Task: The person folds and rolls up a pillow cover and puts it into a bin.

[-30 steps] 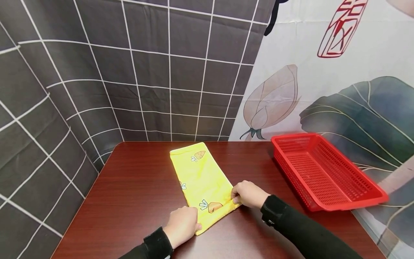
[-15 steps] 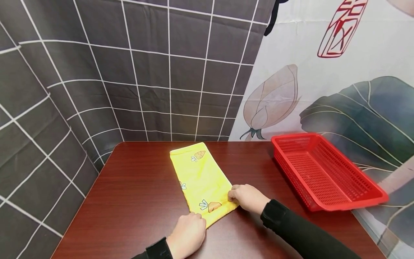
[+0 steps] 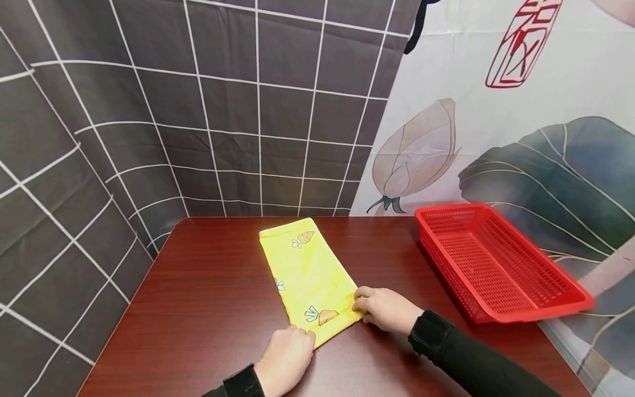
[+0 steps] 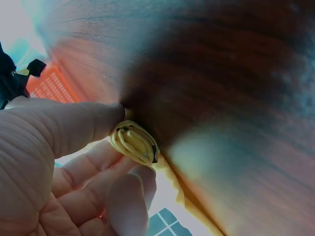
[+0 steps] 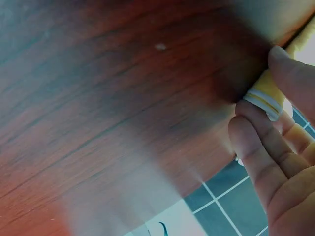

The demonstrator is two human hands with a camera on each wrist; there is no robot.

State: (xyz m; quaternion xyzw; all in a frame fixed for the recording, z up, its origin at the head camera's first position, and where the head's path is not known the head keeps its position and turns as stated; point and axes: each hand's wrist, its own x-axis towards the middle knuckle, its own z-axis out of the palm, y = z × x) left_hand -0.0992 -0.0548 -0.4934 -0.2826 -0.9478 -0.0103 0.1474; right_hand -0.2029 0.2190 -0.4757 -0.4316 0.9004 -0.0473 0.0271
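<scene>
A yellow towel [image 3: 310,270] printed with carrots lies flat on the table, its near edge rolled up into a narrow roll. At the left end of that roll, my left hand [image 3: 289,355] grips the fabric. In the left wrist view the spiral end of the rolled towel [image 4: 134,142] shows between thumb and fingers. My right hand [image 3: 387,309] holds the roll's other end; the right wrist view has the layered towel edge [image 5: 266,101] pinched between thumb [image 5: 290,76] and fingertips. The towel's underside is hidden.
A red plastic basket [image 3: 431,251] with slotted walls stands at the table's right side. The dark red-brown table [image 3: 208,286] backs onto a grey gridded curtain [image 3: 223,110] and a white sheet with a flower print [image 3: 416,154].
My left hand has moved forward and slightly right, and the towel's near left corner has rolled farther up. My right hand has shifted slightly, still at the roll's right end.
</scene>
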